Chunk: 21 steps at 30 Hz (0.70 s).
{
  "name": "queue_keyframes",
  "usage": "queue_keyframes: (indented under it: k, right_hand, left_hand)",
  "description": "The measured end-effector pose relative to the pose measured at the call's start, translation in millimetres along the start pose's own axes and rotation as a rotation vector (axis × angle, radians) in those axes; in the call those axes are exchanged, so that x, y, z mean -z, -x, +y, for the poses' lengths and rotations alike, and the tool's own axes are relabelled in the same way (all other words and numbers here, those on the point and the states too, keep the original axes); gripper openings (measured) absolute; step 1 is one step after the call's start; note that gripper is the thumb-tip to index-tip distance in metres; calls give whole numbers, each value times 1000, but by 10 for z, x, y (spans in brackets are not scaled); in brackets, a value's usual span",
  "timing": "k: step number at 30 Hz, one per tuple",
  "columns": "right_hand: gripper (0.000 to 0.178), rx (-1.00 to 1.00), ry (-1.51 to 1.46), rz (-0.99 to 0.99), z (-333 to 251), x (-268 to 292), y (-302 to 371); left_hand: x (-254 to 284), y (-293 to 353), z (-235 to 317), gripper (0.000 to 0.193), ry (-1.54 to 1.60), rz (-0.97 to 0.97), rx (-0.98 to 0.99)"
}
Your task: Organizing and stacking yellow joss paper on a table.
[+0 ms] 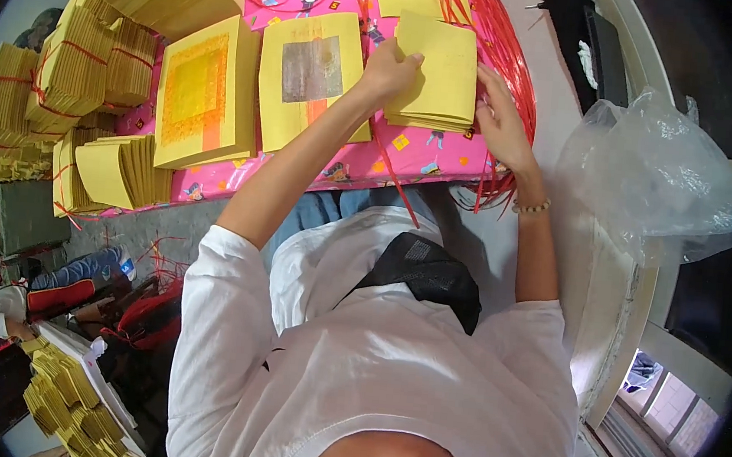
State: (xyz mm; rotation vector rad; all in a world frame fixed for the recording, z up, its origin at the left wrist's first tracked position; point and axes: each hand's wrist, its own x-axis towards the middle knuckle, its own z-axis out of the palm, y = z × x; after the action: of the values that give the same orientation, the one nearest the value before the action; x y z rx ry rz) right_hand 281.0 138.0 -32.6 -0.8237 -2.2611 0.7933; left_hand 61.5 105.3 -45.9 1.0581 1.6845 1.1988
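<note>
A stack of yellow paper sheets (438, 78) lies near the table's right end, between my hands. My left hand (392, 72) is closed on its left edge, the thumb resting over the top sheet. At the right edge, my right hand (503, 123) holds the stack's side with fingers and thumb; part of this contact is hard to make out. Just left lies a yellow stack with a silver-grey square (312, 71). Farther left stands a thicker yellow stack with an orange-and-gold square (196, 83).
Red plastic strings (515, 67) hang off the right end of the pink-covered table (336, 172). Tied yellow paper bundles (71, 63) are piled at the left. A clear plastic bag (650, 171) bulges at the right. Another person's arm (22, 333) shows at lower left beside more yellow bundles.
</note>
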Motion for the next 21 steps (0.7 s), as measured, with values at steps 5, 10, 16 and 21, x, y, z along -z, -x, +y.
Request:
queue_keyframes:
  k: [5,10,16,21]
  right_hand:
    - [34,-118,-21,124,-165,59,-74]
    - [34,100,138,128,-123,0,-313]
    - [41,134,270,50,-43,-101,-421]
    - [44,132,304,29,0,-137,-423]
  left_hand:
    - [-42,42,33,36,-240,50,8]
    - [-63,66,51,37,-183,87,-64]
    - [-72,62,26,39,-124,95,-66]
    - [-83,48,16,39,-156,101,-67]
